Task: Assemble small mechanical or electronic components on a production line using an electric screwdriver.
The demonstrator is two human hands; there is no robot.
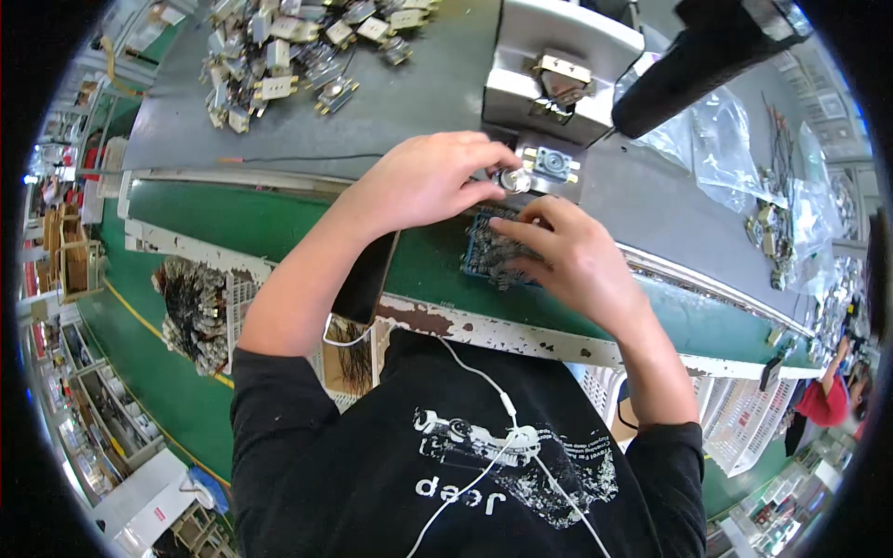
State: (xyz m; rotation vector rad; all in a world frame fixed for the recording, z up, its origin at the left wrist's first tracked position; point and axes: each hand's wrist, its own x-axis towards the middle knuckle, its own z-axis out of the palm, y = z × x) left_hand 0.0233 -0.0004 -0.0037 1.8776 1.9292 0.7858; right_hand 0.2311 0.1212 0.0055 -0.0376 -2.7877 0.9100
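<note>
White cord hangs over the shirt, before the front edge of the surface. As I judge, the shiny part could slip down toward the blue tray near this edge, because only fingertips of the left hand seem to carry it, just beside the module. Left grip is pinched around the part; right hand is half curled over the tray, and whether it grasps anything I cannot tell.

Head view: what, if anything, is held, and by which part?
Left hand: small shiny part, by its left side. Right hand, over blue tray: cannot tell.
</note>
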